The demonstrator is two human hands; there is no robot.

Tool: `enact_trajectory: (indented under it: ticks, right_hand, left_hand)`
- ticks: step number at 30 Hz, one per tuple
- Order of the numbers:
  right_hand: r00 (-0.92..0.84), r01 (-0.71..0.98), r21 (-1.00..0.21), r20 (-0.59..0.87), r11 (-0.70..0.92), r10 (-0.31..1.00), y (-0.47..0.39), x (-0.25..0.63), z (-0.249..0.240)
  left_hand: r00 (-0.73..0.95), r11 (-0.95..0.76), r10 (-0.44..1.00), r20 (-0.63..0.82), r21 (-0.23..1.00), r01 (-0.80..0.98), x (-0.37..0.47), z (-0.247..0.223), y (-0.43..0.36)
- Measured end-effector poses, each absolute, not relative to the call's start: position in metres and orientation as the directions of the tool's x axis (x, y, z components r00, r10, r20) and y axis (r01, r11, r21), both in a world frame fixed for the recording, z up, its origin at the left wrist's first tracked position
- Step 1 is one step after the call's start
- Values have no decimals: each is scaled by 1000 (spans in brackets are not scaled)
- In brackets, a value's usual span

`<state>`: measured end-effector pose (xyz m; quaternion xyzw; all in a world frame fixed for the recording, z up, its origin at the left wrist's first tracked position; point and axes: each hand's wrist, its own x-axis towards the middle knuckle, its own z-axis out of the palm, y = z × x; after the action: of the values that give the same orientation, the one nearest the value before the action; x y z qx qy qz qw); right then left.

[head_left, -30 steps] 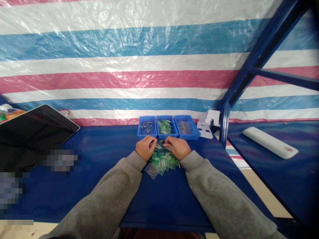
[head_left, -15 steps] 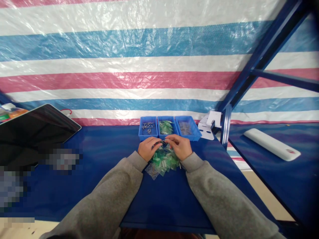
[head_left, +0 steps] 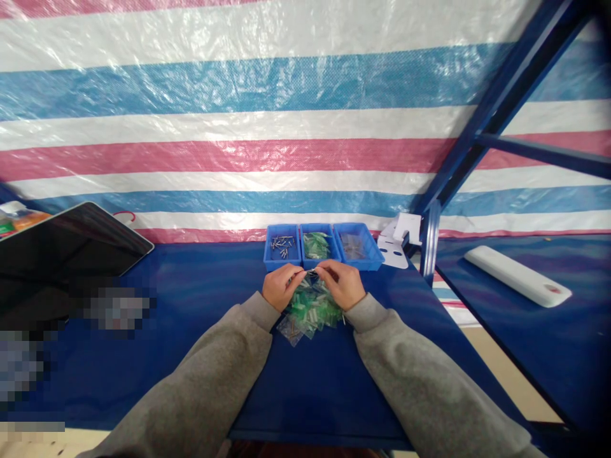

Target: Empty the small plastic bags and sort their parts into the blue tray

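My left hand point(head_left: 282, 286) and my right hand point(head_left: 344, 284) meet in a pinch just in front of the blue bins, fingertips close together. Between them is something small with a dark, shiny look, too small to name. Under and in front of my fingers lies a pile of small clear and green plastic packets point(head_left: 312, 313). Behind my hands, the left bin point(head_left: 268, 254) holds loose metal pins or screws point(head_left: 282, 245). Green packets point(head_left: 316, 245) fill the middle bin point(head_left: 305, 261), and clear bags point(head_left: 352, 245) lie in the right bin point(head_left: 377, 257).
White cut-out cards point(head_left: 395, 251) lean by a blue metal post point(head_left: 430, 242) on the right. A long white device point(head_left: 518, 275) lies on the neighbouring table. At left stands a dark screen point(head_left: 71, 254). Striped sheeting point(head_left: 238, 152) hangs behind the table.
My hands stay over the pile; the fingertips have shifted slightly and both hands now pinch more tightly together. The bins and the pile look the same.
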<state>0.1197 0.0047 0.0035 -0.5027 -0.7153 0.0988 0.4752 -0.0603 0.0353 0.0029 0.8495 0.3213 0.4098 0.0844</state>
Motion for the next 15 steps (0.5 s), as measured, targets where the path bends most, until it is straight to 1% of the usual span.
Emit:
enact_trajectory:
  ticks: [3, 6, 9, 11, 15]
  right_hand:
    - [-122, 659, -571, 562, 490, 818, 4, 118, 4]
    - [-184, 675, -548, 524, 495, 832, 4, 118, 3]
    - [-142, 700, -545, 528, 462, 837, 5, 119, 2]
    - [-104, 709, -546, 546, 447, 832, 5, 120, 1]
    - [-72, 715, -544, 567, 439, 820, 6, 121, 0]
  left_hand:
    - [431, -795, 595, 678, 421, 436, -60, 6, 34]
    - [394, -796, 602, 694, 483, 365, -58, 11, 31]
    - [376, -764, 644, 666, 584, 275, -56, 12, 28]
    - [373, -728, 680, 631, 639, 247, -55, 9, 27]
    - [374, -689, 717, 588, 679, 253, -57, 2, 31]
